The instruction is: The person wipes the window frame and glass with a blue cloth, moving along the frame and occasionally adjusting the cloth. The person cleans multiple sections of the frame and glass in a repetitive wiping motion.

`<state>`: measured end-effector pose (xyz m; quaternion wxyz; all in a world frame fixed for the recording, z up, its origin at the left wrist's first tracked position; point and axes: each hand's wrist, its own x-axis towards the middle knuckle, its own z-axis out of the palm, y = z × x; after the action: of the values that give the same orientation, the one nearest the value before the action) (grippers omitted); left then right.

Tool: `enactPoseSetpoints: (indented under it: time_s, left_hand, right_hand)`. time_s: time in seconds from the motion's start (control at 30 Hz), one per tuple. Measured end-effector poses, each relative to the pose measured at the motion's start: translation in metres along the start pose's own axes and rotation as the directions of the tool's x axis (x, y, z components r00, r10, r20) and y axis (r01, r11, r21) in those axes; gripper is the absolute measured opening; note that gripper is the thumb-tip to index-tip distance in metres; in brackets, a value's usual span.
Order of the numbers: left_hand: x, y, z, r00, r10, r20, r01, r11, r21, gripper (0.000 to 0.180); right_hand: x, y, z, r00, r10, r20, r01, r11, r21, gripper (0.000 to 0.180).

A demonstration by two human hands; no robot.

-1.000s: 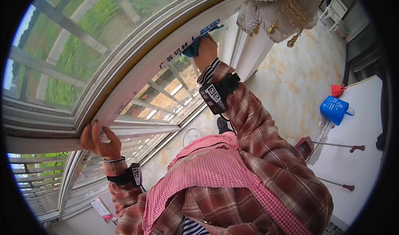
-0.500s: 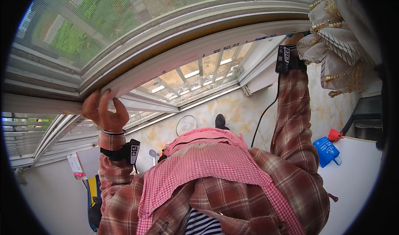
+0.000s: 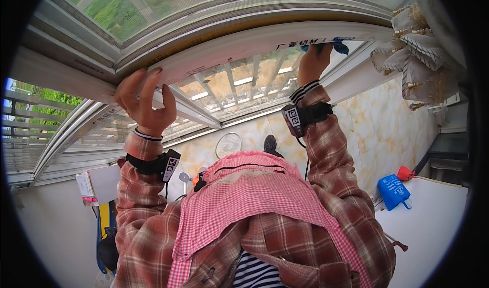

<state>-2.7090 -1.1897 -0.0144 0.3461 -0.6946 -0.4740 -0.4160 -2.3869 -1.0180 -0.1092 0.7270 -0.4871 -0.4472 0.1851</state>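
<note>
My left hand (image 3: 146,102) reaches up to the white window frame (image 3: 219,58). Its fingertips rest on the frame's edge near the corner, with the thumb held apart below. Farther right along the same frame bar, my right hand (image 3: 313,63) presses a dark blue-green cloth (image 3: 341,47) against it. Parts of that cloth stick out on both sides of the fingers, and the rest is hidden behind them. A black strapped device sits on each of my wrists.
Tied curtains (image 3: 433,79) with tassels hang at the right. On the white surface lies a blue bag (image 3: 392,191) beside a red item (image 3: 405,173). A racket-shaped object (image 3: 228,145) lies on the marbled floor. A white box (image 3: 85,186) is at the left.
My right hand has slid left along the frame with the cloth, out from beside the curtain. My left hand keeps its place at the corner while the view has shifted slightly.
</note>
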Motion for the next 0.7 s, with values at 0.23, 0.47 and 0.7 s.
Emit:
enactPoseSetpoints:
  time_s: [0.23,0.47,0.7]
  left_hand:
    - [-0.032,0.048,-0.021,0.996,-0.043,0.079,0.062,0.964,-0.259,0.040]
    - [-0.087,0.075,-0.018,0.629,-0.384,0.676,0.775,0.378,-0.507,0.034]
    - [-0.096,0.054,-0.023,0.294,-0.489,0.821,0.727,-0.444,-0.524,0.048]
  right_hand:
    - [-0.081,-0.064,0.031,0.912,0.285,0.295,-0.395,0.804,0.445,0.026]
    - [-0.149,-0.094,0.073,0.769,0.356,0.532,-0.586,0.725,0.362,0.016]
    - [-0.179,-0.110,0.117,0.442,0.201,0.874,-0.520,0.852,0.067,0.020]
